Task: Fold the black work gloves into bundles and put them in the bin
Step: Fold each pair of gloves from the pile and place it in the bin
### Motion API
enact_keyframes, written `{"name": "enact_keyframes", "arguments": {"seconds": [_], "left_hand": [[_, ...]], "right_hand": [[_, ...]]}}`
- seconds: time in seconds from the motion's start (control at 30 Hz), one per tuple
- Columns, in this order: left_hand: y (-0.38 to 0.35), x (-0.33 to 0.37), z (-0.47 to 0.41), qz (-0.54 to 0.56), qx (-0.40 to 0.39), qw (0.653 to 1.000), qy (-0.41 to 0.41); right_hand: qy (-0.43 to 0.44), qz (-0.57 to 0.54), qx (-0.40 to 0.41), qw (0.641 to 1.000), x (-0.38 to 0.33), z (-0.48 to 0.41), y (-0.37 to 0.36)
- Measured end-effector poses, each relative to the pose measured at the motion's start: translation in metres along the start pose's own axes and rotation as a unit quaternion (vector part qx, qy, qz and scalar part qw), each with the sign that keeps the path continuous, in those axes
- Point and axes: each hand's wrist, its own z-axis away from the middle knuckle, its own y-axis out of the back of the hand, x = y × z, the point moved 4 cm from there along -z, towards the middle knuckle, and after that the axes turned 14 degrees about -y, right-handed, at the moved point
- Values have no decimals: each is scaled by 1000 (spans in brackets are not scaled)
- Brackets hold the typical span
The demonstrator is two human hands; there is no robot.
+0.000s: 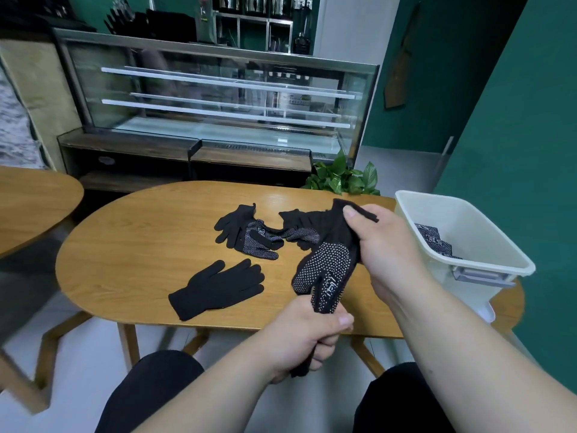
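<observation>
A black dotted work glove is stretched in the air over the table's near right part. My right hand grips its cuff end at the top. My left hand grips its finger end below. A plain black glove lies flat on the wooden table. A loose heap of black gloves lies further back, and another dotted glove trails behind the held one. The white plastic bin stands at the table's right end, with folded black gloves inside.
A potted green plant stands behind the table's far edge. A glass display case fills the background. A second wooden table is at the left. A green wall rises close behind the bin. My knees show below the table edge.
</observation>
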Motion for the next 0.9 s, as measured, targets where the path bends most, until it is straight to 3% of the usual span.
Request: {"name": "enact_keyframes", "arguments": {"seconds": [0.13,0.33,0.5,0.63,0.8,0.9], "left_hand": [[2,8,-6,1,6,1000,-7],[6,17,-9,-88,23,993,-78],[0,10,-1,-10,-4,998,-60],[15,16,-2,-44,-21,997,-57],[43,25,2,-30,65,995,-70],[56,23,2,-69,62,994,-65]], "right_hand": [[-9,-49,14,999,-3,-7,4],[0,-6,-81,997,-10,4,-6],[1,-36,-61,998,-18,3,1],[-16,-20,-109,994,-10,7,-4],[-16,-52,-120,991,-11,5,2],[-14,-45,-125,991,-12,6,2]]}}
